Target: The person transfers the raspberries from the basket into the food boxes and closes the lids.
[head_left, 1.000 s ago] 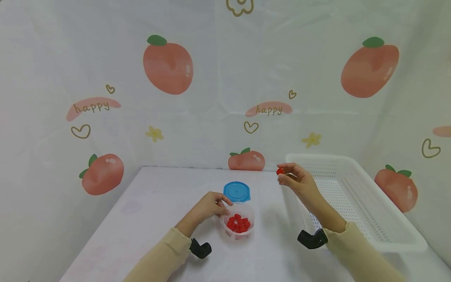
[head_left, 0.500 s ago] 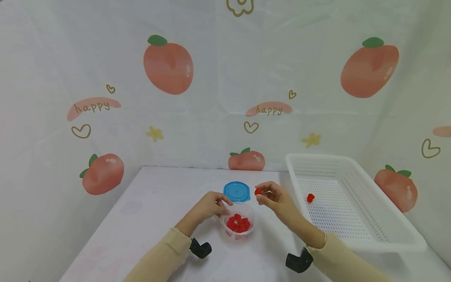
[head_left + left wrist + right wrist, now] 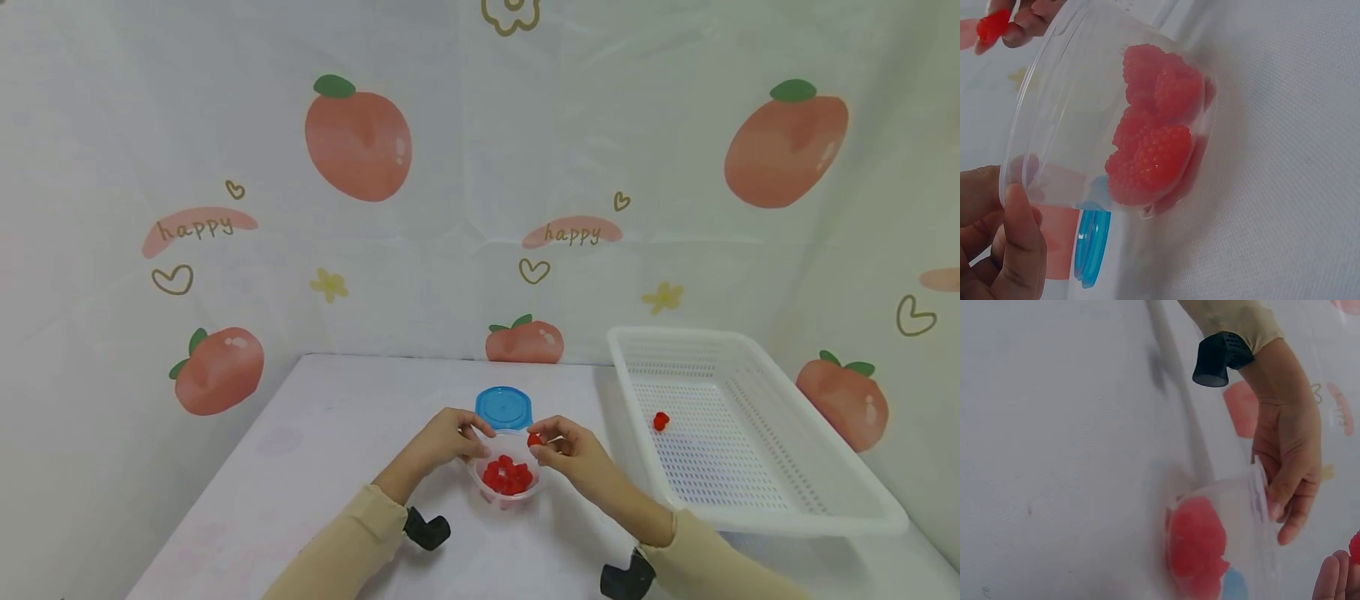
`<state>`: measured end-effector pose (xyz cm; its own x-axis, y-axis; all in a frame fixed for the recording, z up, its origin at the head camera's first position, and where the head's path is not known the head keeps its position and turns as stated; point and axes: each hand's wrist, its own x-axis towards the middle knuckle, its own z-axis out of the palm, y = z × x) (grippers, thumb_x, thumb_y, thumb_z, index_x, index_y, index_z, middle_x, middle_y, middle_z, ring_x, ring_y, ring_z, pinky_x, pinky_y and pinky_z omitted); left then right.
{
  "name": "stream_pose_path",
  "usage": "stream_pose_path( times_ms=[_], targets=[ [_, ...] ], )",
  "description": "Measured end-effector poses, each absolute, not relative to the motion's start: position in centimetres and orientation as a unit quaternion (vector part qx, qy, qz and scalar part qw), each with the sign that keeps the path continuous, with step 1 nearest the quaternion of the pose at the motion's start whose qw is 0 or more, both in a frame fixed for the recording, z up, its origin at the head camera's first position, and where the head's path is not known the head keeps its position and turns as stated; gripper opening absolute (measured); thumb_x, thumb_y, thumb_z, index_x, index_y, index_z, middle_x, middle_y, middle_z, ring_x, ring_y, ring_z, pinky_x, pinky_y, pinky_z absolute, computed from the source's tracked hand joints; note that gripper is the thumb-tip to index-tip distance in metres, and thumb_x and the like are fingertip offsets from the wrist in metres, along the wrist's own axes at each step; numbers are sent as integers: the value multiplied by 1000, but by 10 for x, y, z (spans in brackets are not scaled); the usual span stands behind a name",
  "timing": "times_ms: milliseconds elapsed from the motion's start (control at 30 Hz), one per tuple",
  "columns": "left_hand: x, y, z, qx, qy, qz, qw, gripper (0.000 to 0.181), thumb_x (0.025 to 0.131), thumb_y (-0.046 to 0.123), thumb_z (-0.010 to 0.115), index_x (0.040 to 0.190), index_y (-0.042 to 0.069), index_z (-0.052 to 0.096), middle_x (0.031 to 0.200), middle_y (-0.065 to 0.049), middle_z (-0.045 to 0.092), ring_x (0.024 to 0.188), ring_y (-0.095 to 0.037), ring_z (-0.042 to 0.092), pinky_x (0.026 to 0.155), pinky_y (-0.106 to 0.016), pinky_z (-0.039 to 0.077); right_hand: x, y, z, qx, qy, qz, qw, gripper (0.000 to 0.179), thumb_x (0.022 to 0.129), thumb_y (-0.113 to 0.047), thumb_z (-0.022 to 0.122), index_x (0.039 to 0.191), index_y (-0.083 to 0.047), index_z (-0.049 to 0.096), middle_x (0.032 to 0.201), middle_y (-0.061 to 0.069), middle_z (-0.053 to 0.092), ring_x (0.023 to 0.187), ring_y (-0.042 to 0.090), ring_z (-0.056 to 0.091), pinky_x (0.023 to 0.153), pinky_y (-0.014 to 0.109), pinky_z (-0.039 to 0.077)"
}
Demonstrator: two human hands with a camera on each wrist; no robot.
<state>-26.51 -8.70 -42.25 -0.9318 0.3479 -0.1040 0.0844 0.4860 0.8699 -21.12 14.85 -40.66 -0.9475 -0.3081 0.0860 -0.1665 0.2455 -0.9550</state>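
A clear plastic tub [image 3: 502, 445] stands on the table with several raspberries [image 3: 507, 477] in it. My left hand [image 3: 450, 437] pinches its rim on the left side; in the left wrist view the thumb and fingers [image 3: 1020, 228] hold the tub's edge. Between the thumb and fingertips of my right hand [image 3: 573, 454] is a single raspberry [image 3: 534, 439], held at the right part of the tub's rim, above the other berries. The left wrist view also has this held raspberry [image 3: 992, 26], apart from the tub's wall.
Behind the tub lies a blue lid [image 3: 503, 407]. A large white perforated basket [image 3: 735, 450] stands at the right, with a small red raspberry [image 3: 661, 422] near its left side. A patterned cloth backdrop [image 3: 435, 275] hangs behind the table.
My right hand has moved left and down from the basket's left rim to the tub, carrying the raspberry. The berry in the basket has come into view. The left hand has stayed put.
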Motion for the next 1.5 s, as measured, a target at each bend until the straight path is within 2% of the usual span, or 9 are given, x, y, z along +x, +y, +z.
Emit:
stream_pose_path(
  times_ms=[367, 500, 633, 867, 1100, 1500],
  targets=[
    [-264, -85, -421, 124, 850, 494, 136, 21, 81, 12, 77, 100, 7, 71, 72, -4, 59, 61, -14, 56, 62, -26, 55, -218, 148, -422, -149, 802, -575, 65, 35, 90, -15, 67, 118, 3, 57, 103, 14, 60, 83, 19, 59, 78, 35, 58],
    [-263, -85, -419, 127, 849, 494, 135, 22, 81, 11, 77, 101, 6, 71, 72, -4, 59, 61, -15, 56, 62, -25, 55, -219, 149, -422, -156, 805, -568, 75, 34, 90, -15, 67, 118, 3, 58, 105, 15, 61, 85, 23, 61, 79, 37, 58],
    [-263, -85, -418, 128, 850, 494, 135, 22, 81, 10, 76, 102, 5, 70, 72, -4, 59, 60, -15, 56, 62, -26, 55, -219, 151, -421, -178, 808, -555, 83, 34, 90, -14, 67, 118, 4, 58, 108, 18, 63, 86, 24, 61, 78, 31, 57],
    [-264, -86, -419, 133, 849, 494, 132, 22, 81, 11, 76, 102, 4, 70, 71, -4, 59, 59, -14, 56, 63, -29, 56, -220, 150, -417, -197, 809, -545, 102, 32, 90, -10, 65, 118, 5, 59, 106, 18, 64, 83, 17, 58, 73, 24, 56],
    [-264, -86, -420, 131, 847, 498, 133, 22, 81, 9, 76, 102, 3, 70, 70, -4, 59, 60, -14, 56, 63, -29, 56, -222, 150, -417, -196, 810, -543, 106, 32, 90, -9, 65, 117, 7, 59, 97, 13, 61, 83, 18, 56, 69, 18, 51],
    [-265, -87, -421, 131, 845, 500, 136, 23, 82, 8, 76, 103, 2, 70, 69, -4, 59, 58, -14, 55, 64, -31, 56, -225, 149, -418, -186, 819, -533, 106, 30, 88, -10, 67, 115, 3, 61, 96, 8, 62, 84, 18, 57, 71, 19, 52]
  ],
)
